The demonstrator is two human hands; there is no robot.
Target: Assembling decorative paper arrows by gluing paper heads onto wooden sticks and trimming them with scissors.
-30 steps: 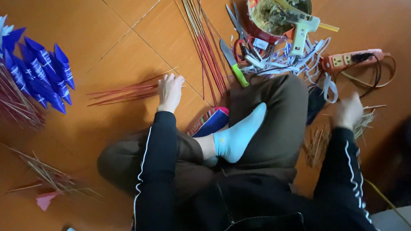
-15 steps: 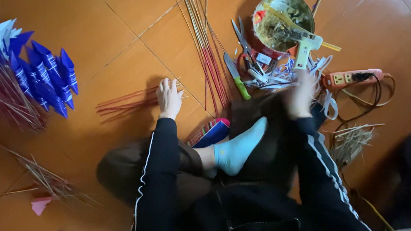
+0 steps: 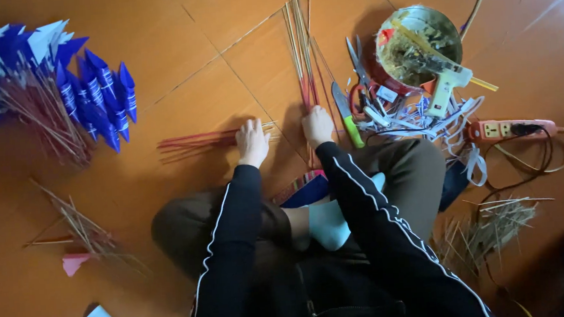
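The left hand [image 3: 253,142] lies palm down on the floor, fingers loosely spread and only a little curled, resting on the near end of a small bundle of red sticks [image 3: 196,141] that lies crosswise on the tile; it presses on them rather than closing round them. The right hand [image 3: 317,125] is more gathered, fingers bent over the lower end of a long bundle of thin bamboo sticks [image 3: 301,53] that runs away from the person; whether it truly grips them I cannot tell. The two hands are near each other, just in front of the crossed legs, where a foot in a light blue sock [image 3: 330,224] shows.

The floor [image 3: 177,47] is glossy orange-brown tile with pale grout lines. To the left lies a heap of blue and white paper flags on sticks [image 3: 62,87]. Nearer lie scattered straw-like slivers [image 3: 80,223] and a pink paper scrap [image 3: 73,262]. Right of the right hand lies a knife with a green handle [image 3: 347,118], then scissors [image 3: 358,65], a tangle of white paper strips [image 3: 416,114], a pale glue gun [image 3: 450,84] leaning on a round metal bowl [image 3: 418,39], and an orange power strip [image 3: 508,128] with a dark cable. Dry grassy trimmings [image 3: 488,227] are heaped at lower right.
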